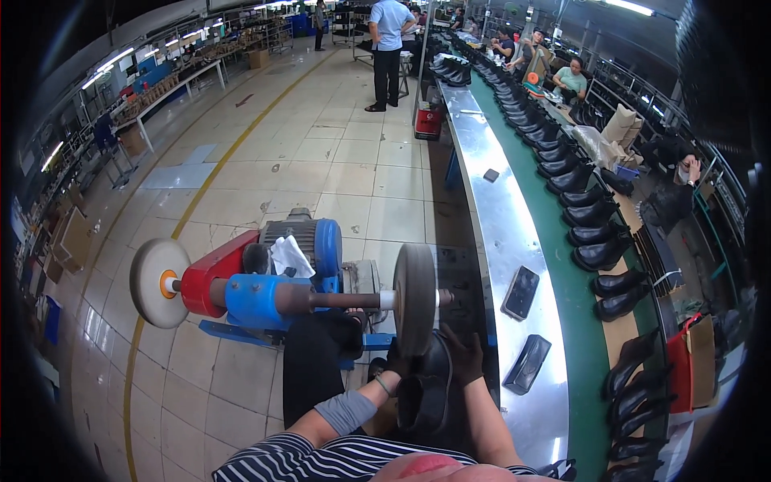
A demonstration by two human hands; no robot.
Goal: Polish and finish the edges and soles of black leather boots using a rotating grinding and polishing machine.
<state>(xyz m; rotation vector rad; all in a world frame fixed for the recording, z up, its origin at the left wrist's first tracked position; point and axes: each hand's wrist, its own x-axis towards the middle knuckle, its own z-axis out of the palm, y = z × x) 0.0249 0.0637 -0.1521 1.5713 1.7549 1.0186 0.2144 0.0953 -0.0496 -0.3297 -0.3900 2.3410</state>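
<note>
Buffing looks underway, finish unreadable: black shoe (438, 386) at near side of the dark wheel (415, 297), right hand (466, 357) grip clamped on it, left hand (396, 363) grip hidden, can't tell; shoe row (580, 213) right of wheel, done or pending unclear.

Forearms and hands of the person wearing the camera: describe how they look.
The left forearm wears a wide grey cloth band and a thin greenish bracelet near the wrist. The right forearm shows no sleeve or band.
</note>
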